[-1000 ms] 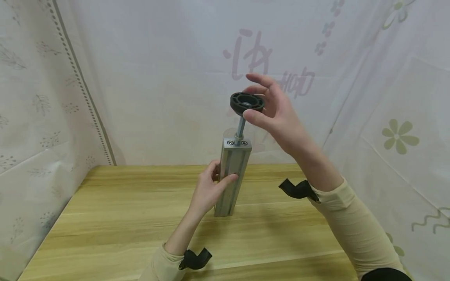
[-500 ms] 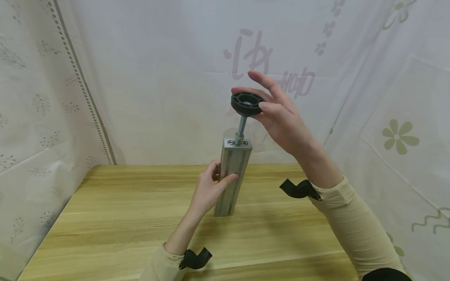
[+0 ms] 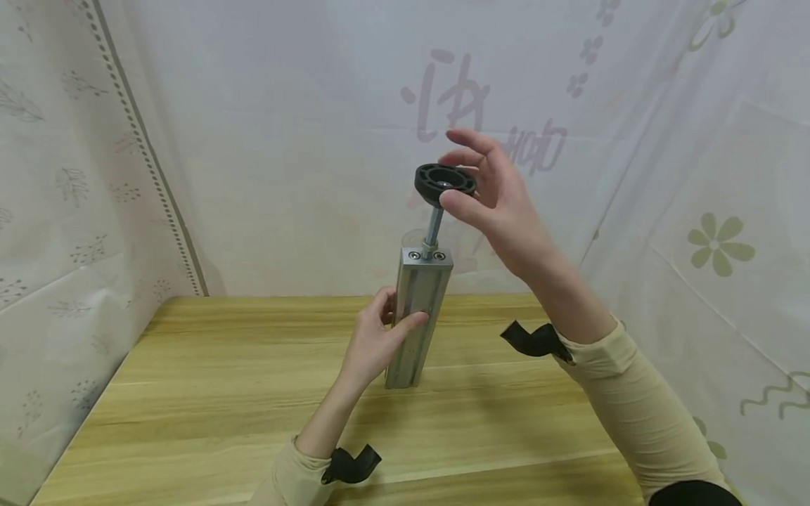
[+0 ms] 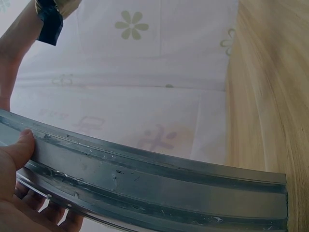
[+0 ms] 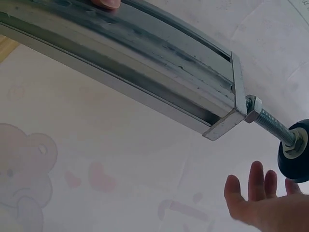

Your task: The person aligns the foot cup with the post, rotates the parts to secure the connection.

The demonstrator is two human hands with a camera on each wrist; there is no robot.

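An aluminium profile stands upright on the table, with a metal plate bolted on its top end. From that plate rises a threaded rod, a hex nut at its base. The rod carries a round black levelling foot, its hollow underside facing up. My left hand grips the profile around its middle, thumb across the near face. High up, my right hand holds the foot's rim at the right, thumb on the near side and fingertips behind; its index finger is raised away.
The wooden table reaches back to a printed curtain, which also hangs along both sides. A black curved piece sticks out from the right cuff, another black piece from the left.
The right thumb and fingers slid around the foot's rim and came back close to their first position. The left hand and the profile stay in place.
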